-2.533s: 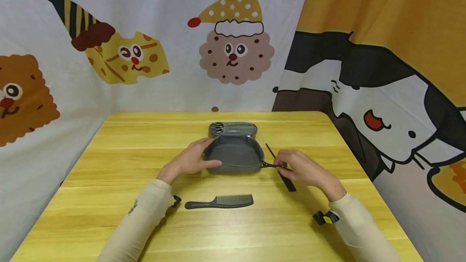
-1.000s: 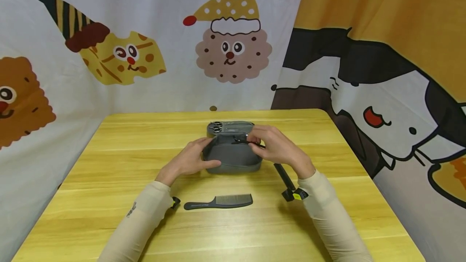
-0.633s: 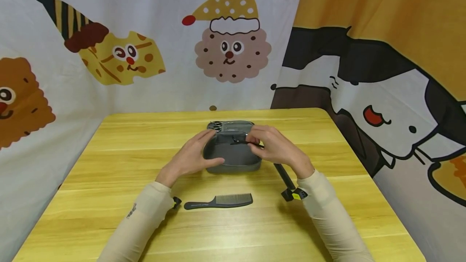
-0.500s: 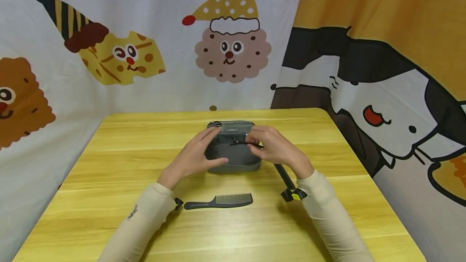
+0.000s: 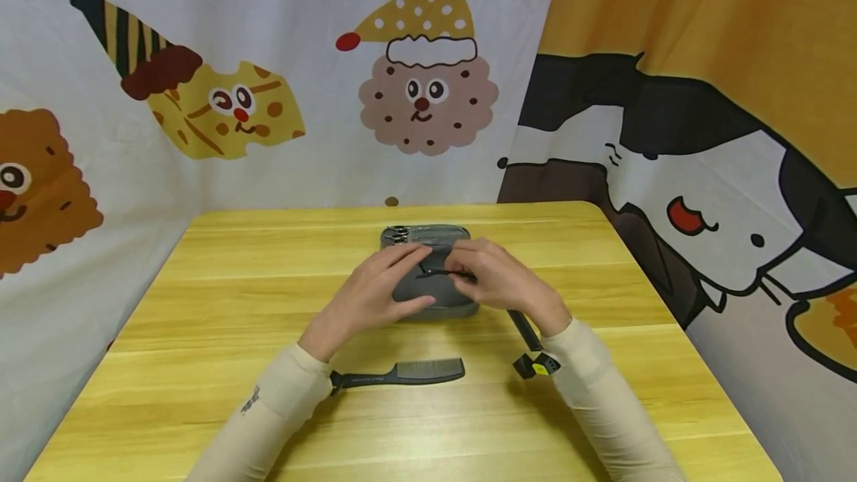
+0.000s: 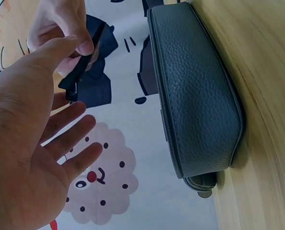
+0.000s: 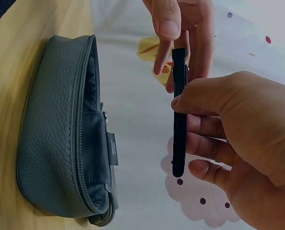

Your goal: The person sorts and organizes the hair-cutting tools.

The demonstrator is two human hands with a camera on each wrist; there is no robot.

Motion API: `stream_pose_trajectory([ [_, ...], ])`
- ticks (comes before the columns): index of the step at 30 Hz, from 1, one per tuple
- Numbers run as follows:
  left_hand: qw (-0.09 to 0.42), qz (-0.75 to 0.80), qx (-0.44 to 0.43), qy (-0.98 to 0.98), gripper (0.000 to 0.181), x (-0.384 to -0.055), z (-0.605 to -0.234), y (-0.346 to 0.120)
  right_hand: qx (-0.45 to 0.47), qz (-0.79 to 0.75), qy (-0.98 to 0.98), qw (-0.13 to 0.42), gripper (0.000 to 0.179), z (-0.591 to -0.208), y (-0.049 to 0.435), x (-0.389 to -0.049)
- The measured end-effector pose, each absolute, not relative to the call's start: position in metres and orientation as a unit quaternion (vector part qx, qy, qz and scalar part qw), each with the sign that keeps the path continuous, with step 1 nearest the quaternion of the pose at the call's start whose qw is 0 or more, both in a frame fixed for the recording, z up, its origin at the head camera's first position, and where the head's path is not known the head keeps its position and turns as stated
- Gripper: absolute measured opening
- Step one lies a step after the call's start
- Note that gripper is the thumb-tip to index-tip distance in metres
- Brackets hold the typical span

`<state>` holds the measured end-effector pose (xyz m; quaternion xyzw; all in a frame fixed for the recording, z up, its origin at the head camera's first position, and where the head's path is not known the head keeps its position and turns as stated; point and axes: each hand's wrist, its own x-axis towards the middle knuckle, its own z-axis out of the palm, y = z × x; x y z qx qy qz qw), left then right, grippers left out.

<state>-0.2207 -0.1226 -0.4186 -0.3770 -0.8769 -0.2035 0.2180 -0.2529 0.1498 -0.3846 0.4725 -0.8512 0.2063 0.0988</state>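
Observation:
My right hand [image 5: 498, 277] pinches a black hair clip [image 7: 179, 143] between thumb and fingers, above the grey zip case [image 5: 445, 309]. The clip lies lengthwise across the fingers in the right wrist view, its hinge pin near the far end. My left hand [image 5: 375, 292] is held with fingers spread and thumb apart, close to the clip's free end, gripping nothing. Beneath both hands the case stands with its lid folded back; its leather-like side [image 6: 195, 91] fills much of the left wrist view. Scissors [image 5: 399, 233] sit in the lid's left part.
A dark comb [image 5: 428, 371] with a handle lies in front of the case on the wooden table [image 5: 402, 437]. Another slim black comb [image 5: 524, 329] lies right of the case, partly covered by the right wrist. A printed curtain [image 5: 268, 184] hangs behind the table.
My right hand has carried the clip from the case's right side to above it. My left hand has left the case's left rim and moved right toward the clip.

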Motion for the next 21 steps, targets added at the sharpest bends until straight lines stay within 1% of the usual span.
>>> stream_pose_trajectory([
  [6,0.220,-0.208,-0.398,-0.866,0.066,-0.2180,-0.4177,-0.1205,0.474,0.201,-0.852,0.093,0.009,-0.3852,0.1482,-0.2519],
  [21,0.218,-0.210,-0.402,-0.864,0.037,-0.2182,-0.4188,-0.1178,0.474,0.189,-0.855,0.090,0.009,-0.3874,0.1481,-0.2522],
])
